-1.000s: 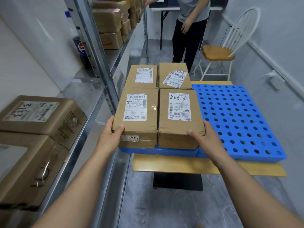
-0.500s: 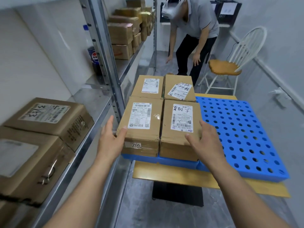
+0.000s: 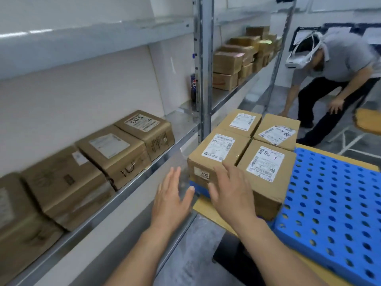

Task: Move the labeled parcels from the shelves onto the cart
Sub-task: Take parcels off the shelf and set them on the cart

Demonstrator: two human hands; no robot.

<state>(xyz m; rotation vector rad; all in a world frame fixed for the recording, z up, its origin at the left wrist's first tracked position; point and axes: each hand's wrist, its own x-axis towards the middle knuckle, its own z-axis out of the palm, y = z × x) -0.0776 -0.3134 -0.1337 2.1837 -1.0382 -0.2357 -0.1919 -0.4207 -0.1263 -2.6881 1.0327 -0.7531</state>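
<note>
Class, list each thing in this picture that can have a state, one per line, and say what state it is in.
Left hand: open, fingers straight, holding nothing.
Right hand: open, in front of the near-left cart parcel; contact unclear.
Cart parcels: four, sealed, labels up, on the blue pallet.
Shelf parcels: sealed, in a row on the shelf.
Bottle: upright, capped, partly behind the shelf post.
</note>
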